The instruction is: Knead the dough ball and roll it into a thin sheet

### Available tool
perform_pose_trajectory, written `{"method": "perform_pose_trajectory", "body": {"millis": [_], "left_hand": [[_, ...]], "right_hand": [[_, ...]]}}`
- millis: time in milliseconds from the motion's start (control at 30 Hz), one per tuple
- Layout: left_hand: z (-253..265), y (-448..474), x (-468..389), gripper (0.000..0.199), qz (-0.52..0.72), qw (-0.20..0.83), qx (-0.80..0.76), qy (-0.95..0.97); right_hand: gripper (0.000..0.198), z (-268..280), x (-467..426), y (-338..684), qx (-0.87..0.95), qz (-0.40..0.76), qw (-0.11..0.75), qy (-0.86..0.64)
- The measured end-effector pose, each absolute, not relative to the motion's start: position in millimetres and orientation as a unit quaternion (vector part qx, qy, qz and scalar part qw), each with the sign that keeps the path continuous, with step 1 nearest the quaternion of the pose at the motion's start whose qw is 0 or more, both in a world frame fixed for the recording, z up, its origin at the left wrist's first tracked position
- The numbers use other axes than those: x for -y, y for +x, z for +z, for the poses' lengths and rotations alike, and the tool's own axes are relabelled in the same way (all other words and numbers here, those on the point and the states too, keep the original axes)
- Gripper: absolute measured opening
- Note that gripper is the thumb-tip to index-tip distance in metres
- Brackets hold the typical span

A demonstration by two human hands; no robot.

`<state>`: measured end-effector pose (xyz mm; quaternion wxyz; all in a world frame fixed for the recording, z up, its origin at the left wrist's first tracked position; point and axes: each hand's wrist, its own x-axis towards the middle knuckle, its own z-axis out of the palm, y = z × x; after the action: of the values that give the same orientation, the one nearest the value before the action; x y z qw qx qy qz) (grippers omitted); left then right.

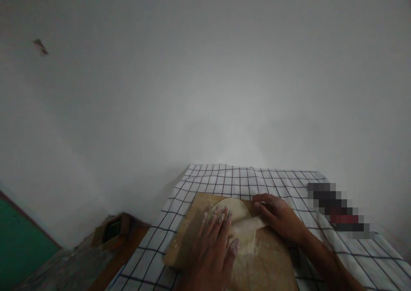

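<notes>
A flat round sheet of pale dough (pixel 236 206) lies on a wooden board (pixel 272 261). My left hand (pixel 213 244) is pressed flat on the dough's left part, palm down, fingers spread and dusted with flour. Over at the board's far right corner rests my right hand (pixel 278 214), its fingers bent and the thumb apart from them. Between the hands is a pale elongated piece (pixel 245 226); I cannot tell whether it is a rolling pin or a fold of dough. Its right end is close under my right hand.
A white cloth with dark grid lines (pixel 224 177) covers the table against a pale wall (pixel 224 89). A pixelated dark object (pixel 340 209) lies at the right. On the floor to the left stands an open cardboard box (pixel 112 231), near a green panel (pixel 22 244).
</notes>
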<state>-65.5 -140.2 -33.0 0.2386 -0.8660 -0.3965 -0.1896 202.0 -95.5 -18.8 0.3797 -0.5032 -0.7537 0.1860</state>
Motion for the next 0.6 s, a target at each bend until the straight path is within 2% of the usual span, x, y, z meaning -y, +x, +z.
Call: {"method": "perform_pose_trajectory", "body": {"millis": [167, 233, 367, 500, 600], "left_hand": [[-21, -68, 68, 0.047, -0.174, 0.205, 0.406, -0.873], [-18, -64, 32, 0.039, -0.121, 0.198, 0.379, -0.896], [-16, -54, -16, 0.052, -0.092, 0.188, 0.343, -0.916], [-20, -57, -10, 0.037, -0.083, 0.184, 0.319, -0.926], [-18, -66, 28, 0.037, -0.098, 0.185, 0.342, -0.916]], "right_hand": [[0.037, -24, 92, 196, 0.728, 0.161, 0.384, -0.545], [0.039, -27, 89, 197, 0.717, 0.153, 0.378, -0.565], [0.042, -34, 82, 202, 0.710, 0.136, 0.368, -0.584], [0.041, -35, 81, 207, 0.717, 0.150, 0.372, -0.571], [0.040, -31, 85, 206, 0.719, 0.172, 0.377, -0.558]]}}
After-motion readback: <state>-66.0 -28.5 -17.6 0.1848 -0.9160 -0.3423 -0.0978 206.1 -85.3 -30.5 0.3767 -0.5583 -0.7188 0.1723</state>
